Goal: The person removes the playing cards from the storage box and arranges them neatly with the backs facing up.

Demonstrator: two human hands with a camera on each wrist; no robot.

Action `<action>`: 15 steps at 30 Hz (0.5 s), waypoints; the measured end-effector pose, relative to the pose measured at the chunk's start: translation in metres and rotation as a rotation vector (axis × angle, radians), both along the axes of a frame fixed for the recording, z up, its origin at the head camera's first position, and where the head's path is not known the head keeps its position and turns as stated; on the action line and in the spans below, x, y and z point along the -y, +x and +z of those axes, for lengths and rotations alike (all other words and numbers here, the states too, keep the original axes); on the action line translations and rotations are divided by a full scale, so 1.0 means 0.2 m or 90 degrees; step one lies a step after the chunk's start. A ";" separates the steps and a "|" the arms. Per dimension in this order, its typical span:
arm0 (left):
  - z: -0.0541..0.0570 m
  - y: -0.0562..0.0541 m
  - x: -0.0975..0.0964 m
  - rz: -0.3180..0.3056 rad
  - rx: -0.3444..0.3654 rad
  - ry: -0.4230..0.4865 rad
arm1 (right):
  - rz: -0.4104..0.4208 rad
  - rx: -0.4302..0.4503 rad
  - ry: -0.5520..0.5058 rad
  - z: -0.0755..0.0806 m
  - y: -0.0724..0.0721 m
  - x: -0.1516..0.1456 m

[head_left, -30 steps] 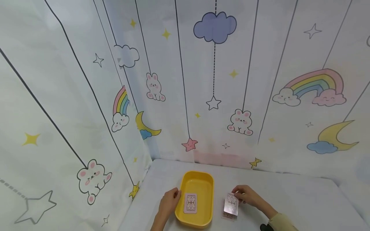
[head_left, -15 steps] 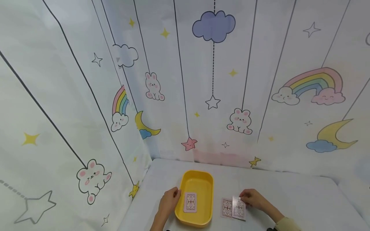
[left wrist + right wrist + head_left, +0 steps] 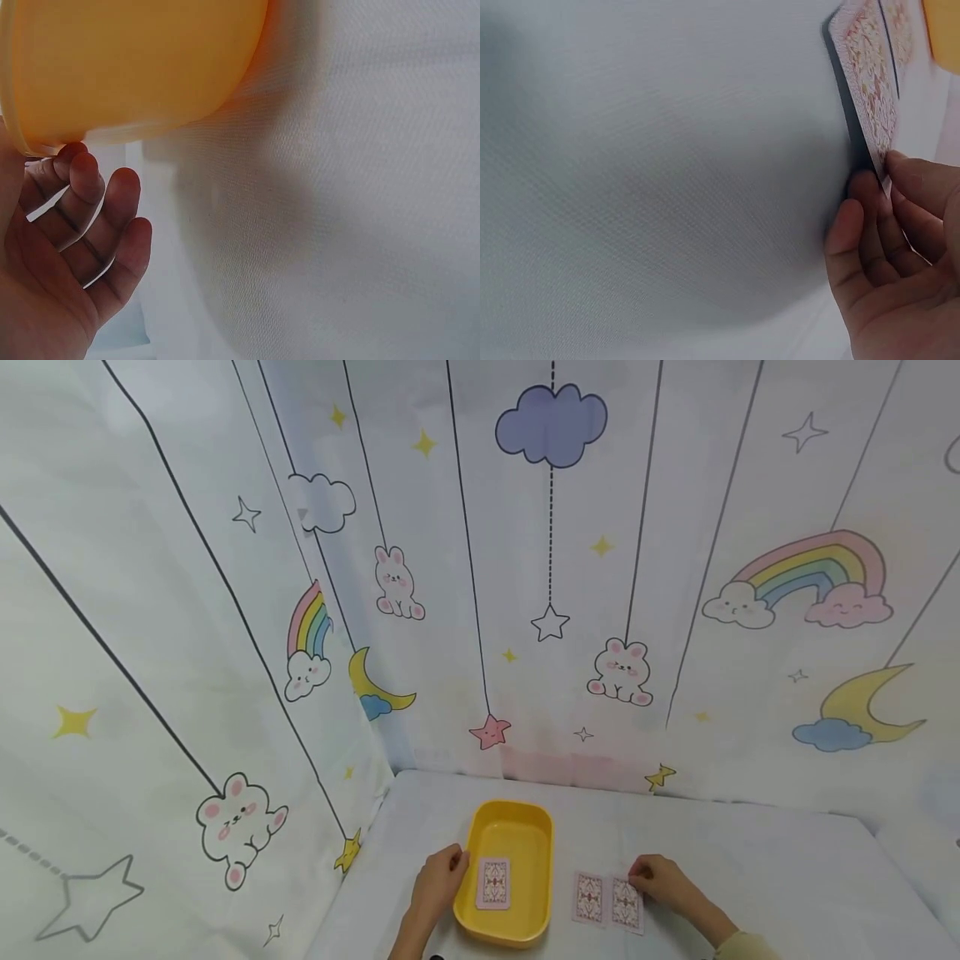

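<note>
My left hand [image 3: 438, 880] pinches the left rim of a yellow plastic tray [image 3: 531, 868]; in the left wrist view its fingertips meet the tray's edge from outside, the thumb mostly hidden. Inside the tray, toward its left side, lies a playing card [image 3: 494, 887] with its red-patterned back up. To the right of the tray, my right hand [image 3: 670, 885] pinches the upper right corner of another playing card [image 3: 626, 908] between thumb and fingertips. The right wrist view shows this card [image 3: 870, 71] back up, close over the cloth, with a dark shadow along its edge.
Between the tray and the held card, one more patterned card [image 3: 588, 898] lies back up on the white cloth-covered table [image 3: 720, 852]. Walls hung with white printed sheeting [image 3: 442, 677] stand behind the table and along its left.
My right hand has moved right with its card, off the card beneath, and lowered it beside that one. The held card has gone from tilted to nearly flat. The left hand stays at the tray.
</note>
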State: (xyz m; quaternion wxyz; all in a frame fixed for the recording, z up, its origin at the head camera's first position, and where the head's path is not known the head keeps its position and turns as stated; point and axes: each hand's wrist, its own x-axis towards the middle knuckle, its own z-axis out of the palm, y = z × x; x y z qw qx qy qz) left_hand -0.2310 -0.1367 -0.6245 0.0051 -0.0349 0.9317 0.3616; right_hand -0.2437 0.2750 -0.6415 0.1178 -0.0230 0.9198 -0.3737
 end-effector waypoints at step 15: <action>0.01 0.01 0.00 0.001 0.005 0.003 | 0.008 -0.054 0.065 -0.03 0.01 0.03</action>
